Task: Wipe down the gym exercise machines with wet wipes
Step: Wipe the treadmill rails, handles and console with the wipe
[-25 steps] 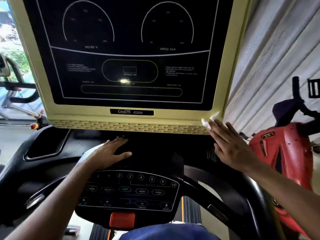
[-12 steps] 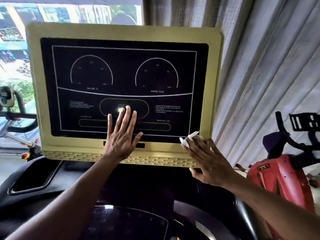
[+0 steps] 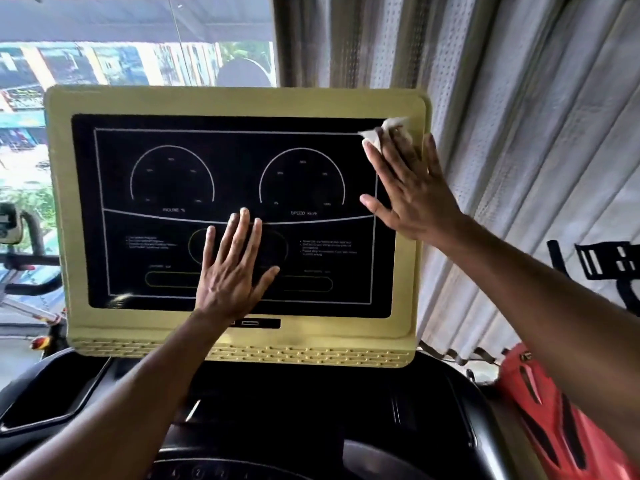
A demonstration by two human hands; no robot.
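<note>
Treadmill console (image 3: 242,98), seen from the head camera, during wiping of its display.

Right hand (image 3: 412,188): fingers straight and spread, palm flat against the upper right corner of the screen (image 3: 166,258), where the dark panel meets the yellow frame. A white wipe (image 3: 388,131) lies under the fingertips, its crumpled edge showing above and to the left of them. The flat hand presses the wipe against the surface and does not pinch it; this spreads pressure over a wide patch, which suits a smooth panel. Its place at the corner suggests a stroke that starts at, or ends on, the top edge.

Left hand (image 3: 232,268): open, fingers straight and close together, palm flat on the lower centre of the screen; it holds nothing. Its likely purpose is to brace the upright console, and the person's reach, against the push of the wiping hand.

Most of the screen, the frame and the vent strip (image 3: 311,353) along the bottom edge lie outside the wipe's present contact. Whether they are already clean cannot be told.

Surroundings: a pleated curtain (image 3: 519,133) hangs just right of the console; a red machine (image 3: 554,427) stands at lower right; a window (image 3: 104,64) lies behind.
</note>
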